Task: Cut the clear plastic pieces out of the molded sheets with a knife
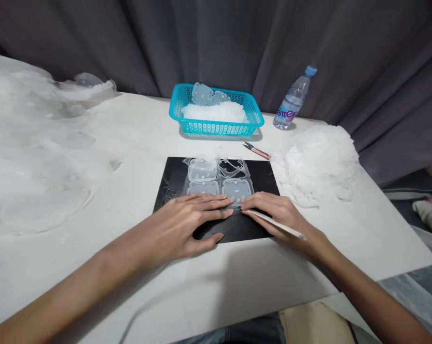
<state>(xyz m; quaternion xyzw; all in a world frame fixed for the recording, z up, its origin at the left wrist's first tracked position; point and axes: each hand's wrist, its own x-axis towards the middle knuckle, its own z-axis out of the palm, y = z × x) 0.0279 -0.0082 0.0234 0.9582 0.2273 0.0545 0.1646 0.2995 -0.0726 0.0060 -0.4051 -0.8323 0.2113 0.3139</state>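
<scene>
A clear plastic sheet of square moulded pieces [216,179] lies on a black mat [262,177] in the middle of the white table. My left hand [187,222] rests flat on the near edge of the sheet, fingers stretched out and pressing it down. My right hand [276,212] is closed round a thin white tool [278,223], whose tip meets the sheet beside my left fingertips.
A turquoise basket [216,126] with clear plastic pieces stands at the back. A water bottle [294,100] stands to its right, and small pink snips [257,150] lie near it. Heaps of clear plastic scrap lie at right [319,162] and left [33,157].
</scene>
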